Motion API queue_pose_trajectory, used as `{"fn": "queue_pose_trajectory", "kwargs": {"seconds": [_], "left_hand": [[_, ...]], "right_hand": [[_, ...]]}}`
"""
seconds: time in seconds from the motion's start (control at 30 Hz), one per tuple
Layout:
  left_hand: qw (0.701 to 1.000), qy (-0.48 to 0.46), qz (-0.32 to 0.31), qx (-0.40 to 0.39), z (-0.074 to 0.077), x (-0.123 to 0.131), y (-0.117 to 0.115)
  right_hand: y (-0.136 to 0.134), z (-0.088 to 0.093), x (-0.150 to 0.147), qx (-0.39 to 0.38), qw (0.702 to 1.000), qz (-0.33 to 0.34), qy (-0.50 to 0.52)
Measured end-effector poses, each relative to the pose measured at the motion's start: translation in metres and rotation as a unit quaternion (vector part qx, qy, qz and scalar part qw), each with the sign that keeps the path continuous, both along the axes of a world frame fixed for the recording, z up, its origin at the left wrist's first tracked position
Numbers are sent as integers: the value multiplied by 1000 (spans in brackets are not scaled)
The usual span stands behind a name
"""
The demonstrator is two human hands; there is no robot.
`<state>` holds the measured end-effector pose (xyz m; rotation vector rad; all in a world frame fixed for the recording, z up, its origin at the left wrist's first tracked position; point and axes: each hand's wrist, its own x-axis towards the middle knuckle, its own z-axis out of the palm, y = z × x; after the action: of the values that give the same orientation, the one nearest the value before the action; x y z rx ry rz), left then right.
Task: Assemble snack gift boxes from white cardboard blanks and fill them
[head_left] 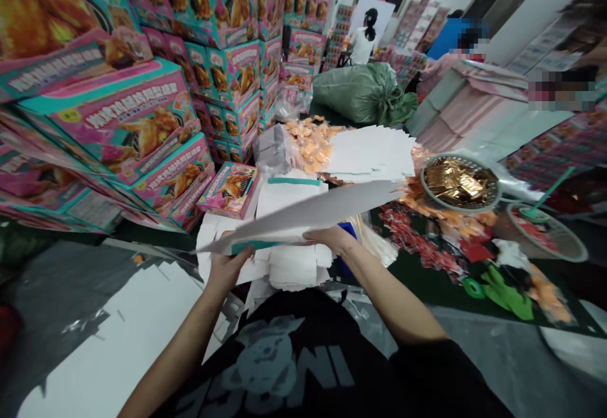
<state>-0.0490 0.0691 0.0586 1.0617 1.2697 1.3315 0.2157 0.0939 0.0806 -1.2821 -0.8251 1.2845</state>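
Observation:
Both my hands hold a flat, unfolded white carton blank point(313, 212) with a teal edge, lifted over a stack of white carton blanks point(289, 260). My left hand point(227, 269) grips its near left end, fingers closed round the edge. My right hand point(332, 238) pinches the near edge further right. One folded pink and teal box point(230, 189) printed with roast chicken lies just beyond the stack.
A tall wall of the same pink boxes point(142, 108) stands on the left. Orange sachets point(310, 143), fanned white sheets point(374, 152), a basket of gold packets point(459, 181), red packets point(427, 241) and a green sack point(363, 92) lie ahead. Other people work at the back.

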Motion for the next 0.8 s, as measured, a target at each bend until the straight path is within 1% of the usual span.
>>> {"fn": "queue_pose_trajectory", "kwargs": {"seconds": [0.07, 0.13, 0.17, 0.23, 0.3, 0.37, 0.43, 0.5, 0.57, 0.6, 0.7, 0.8], "left_hand": [[1000, 21, 6, 3, -3, -1, 3], [1000, 15, 10, 24, -1, 0, 6], [999, 12, 17, 31, 0, 0, 7], [999, 15, 37, 28, 3, 3, 10], [998, 27, 54, 16, 5, 8, 15], [998, 32, 58, 14, 5, 12, 22], [998, 30, 57, 25, 5, 16, 30], [998, 24, 53, 33, 5, 20, 38], [998, 12, 53, 29, 7, 24, 42], [998, 0, 55, 21, 8, 27, 43], [996, -60, 58, -9, 8, 34, 42], [993, -108, 36, -36, 3, 40, 36]], "right_hand": [[0, -2, -5, -41, 998, 36, 21], [0, -2, -7, -68, 996, 56, 30], [1, -1, -9, -73, 995, 56, 30], [3, 0, -13, -76, 996, 30, 43], [5, 3, -19, -66, 995, -21, 72], [6, 7, -23, -49, 991, -54, 115], [5, 10, -25, -25, 985, -53, 160], [3, 13, -25, 0, 982, -29, 185], [0, 12, -25, 20, 986, -8, 166], [-1, 11, -26, 28, 988, -14, 149], [0, 4, -32, 35, 988, -81, 128], [3, -2, -39, 27, 977, -150, 148]]}}
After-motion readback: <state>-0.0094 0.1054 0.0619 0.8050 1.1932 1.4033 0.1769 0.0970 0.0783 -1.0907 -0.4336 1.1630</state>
